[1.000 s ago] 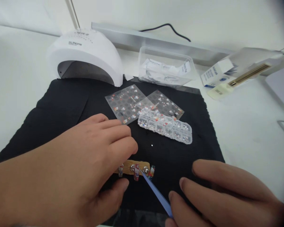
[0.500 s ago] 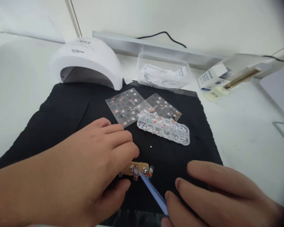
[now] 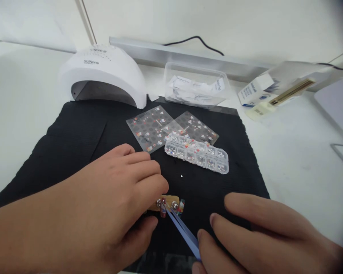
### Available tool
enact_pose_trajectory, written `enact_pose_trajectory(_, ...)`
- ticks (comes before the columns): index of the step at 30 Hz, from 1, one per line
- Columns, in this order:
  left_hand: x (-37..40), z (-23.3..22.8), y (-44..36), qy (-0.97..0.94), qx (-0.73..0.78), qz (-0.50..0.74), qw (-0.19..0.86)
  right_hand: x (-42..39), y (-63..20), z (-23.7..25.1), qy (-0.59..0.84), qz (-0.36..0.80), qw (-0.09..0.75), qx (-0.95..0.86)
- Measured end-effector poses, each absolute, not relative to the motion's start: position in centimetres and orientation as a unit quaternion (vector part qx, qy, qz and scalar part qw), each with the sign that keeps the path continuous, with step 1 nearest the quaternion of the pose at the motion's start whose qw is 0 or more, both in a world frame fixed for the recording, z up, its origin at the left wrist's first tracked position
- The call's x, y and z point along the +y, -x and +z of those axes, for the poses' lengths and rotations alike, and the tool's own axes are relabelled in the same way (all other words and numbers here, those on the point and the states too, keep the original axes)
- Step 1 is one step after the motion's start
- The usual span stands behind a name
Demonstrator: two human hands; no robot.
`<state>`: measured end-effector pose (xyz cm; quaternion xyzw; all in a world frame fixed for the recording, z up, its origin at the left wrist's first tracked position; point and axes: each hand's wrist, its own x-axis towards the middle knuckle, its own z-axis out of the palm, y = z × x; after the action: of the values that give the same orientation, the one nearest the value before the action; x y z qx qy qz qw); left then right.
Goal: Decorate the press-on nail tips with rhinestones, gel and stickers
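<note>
Mid-step on fine placement work, by the look of it. Grips the left end of a small wooden holder (image 3: 171, 199) with the left hand (image 3: 103, 205), fingers curled over the top and thumb tucked under, pinning it to the black mat (image 3: 74, 133) close to the near edge. Pinches blue tweezers (image 3: 184, 233) in the right hand (image 3: 263, 236) between thumb and forefinger, other fingers spread loosely above the mat. Rests the tweezer points right on a painted nail tip (image 3: 163, 211) mounted on the holder; cannot tell whether anything sits between the points.

Calls next, probably, for a very light, steady touch: keeping the holder clamped flat, pressing without knocking the neighbouring tip (image 3: 182, 206), and lifting the points straight off.

Further back on the mat: a clear compartment box of rhinestones (image 3: 197, 154), a single loose stone (image 3: 181, 176) between box and holder, and two sticker sheets (image 3: 151, 127). Beyond, on the white worktop (image 3: 297, 160), a white nail lamp (image 3: 103, 72) and a clear tub (image 3: 194, 85) of wrapped pads.
</note>
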<state>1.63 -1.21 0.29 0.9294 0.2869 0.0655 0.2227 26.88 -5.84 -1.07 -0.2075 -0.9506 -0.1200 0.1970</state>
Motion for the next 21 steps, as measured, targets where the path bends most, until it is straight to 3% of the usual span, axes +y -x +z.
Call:
enact_pose_trajectory(5,-1.2,0.3,-1.6,-0.926,0.288,0.061,0.236,-5.7,-26.8,-1.1,0.198,-0.103,0.199,-0.954)
enact_pose_trajectory(12,-1.2,0.2,-1.6,-0.929,0.28,0.074,0.228,-5.7,-26.1,-3.3,0.208,-0.043,0.308,-0.927)
enact_pose_trajectory(21,-1.2,0.2,-1.7,-0.933,0.275,0.065,0.223,-6.0,-26.7,-3.1,0.238,-0.02,0.284,-0.929)
